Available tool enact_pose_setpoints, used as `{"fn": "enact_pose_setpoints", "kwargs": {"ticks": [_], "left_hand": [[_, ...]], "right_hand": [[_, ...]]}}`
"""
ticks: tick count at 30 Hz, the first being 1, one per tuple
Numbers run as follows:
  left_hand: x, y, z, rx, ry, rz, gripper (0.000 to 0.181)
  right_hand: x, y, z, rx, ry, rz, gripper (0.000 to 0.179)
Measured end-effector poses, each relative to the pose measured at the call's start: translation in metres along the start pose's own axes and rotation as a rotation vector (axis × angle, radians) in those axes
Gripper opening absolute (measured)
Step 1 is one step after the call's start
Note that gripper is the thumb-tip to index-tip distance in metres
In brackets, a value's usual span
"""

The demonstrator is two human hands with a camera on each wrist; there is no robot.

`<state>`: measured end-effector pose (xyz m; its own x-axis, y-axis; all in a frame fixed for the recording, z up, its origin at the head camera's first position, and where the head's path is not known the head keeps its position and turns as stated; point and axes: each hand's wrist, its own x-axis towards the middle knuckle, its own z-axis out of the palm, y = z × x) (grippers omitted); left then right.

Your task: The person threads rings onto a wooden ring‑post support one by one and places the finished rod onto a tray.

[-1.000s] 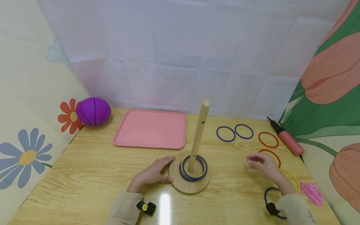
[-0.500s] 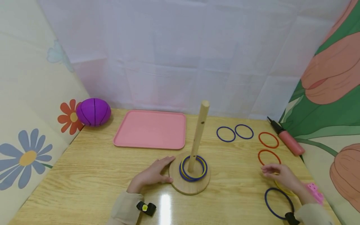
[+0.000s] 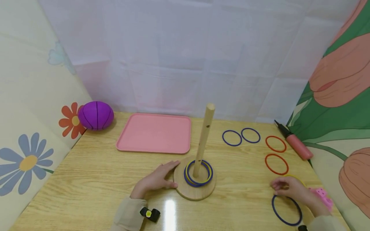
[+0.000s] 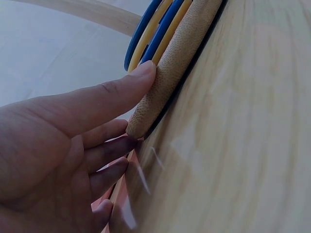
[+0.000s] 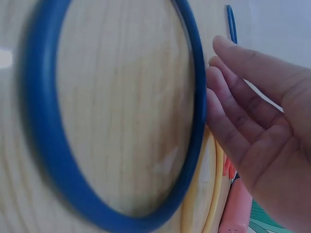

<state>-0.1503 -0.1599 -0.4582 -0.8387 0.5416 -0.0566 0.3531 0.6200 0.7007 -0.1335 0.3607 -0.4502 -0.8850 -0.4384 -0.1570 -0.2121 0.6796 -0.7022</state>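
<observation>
Right hand (image 3: 290,188), lower right of frame: fingers loosely bent, gripping nothing, beside a smooth blue ring (image 5: 43,107). Left hand (image 3: 154,178), lower centre: fingers spread, thumb touching a round wooden base (image 3: 194,193). Up points its peg (image 3: 204,141), long axis leaning right, four stacked rings (image 4: 163,34), two blue, two yellow, circling its foot.

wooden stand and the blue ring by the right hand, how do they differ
The wooden stand rises tall and upright; the blue ring lies low on its side face. The stand is pale tan, while the ring is blue. Both rest on the table.
</observation>
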Motion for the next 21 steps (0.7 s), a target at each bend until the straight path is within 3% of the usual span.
{"fn": "enact_pose_setpoints", "kwargs": {"ticks": [8,16,21], "left_hand": [[0.0002,-0.0005,0.0002,-0.002,-0.002,-0.007,0.088],[0.0001,0.0006,0.0,0.0,-0.004,-0.008,0.088],[-0.0002,-0.0002,-0.0001,0.002,0.001,-0.01,0.088]], "right_hand": [[0.0002,-0.0022,-0.0001,-0.074,-0.018,-0.02,0.023],[-0.0057,0.001,-0.0065,0.003,-0.118,-0.039,0.026],[-0.0031,-0.0001,-0.0026,-0.09,-0.082,-0.1,0.017]]}}
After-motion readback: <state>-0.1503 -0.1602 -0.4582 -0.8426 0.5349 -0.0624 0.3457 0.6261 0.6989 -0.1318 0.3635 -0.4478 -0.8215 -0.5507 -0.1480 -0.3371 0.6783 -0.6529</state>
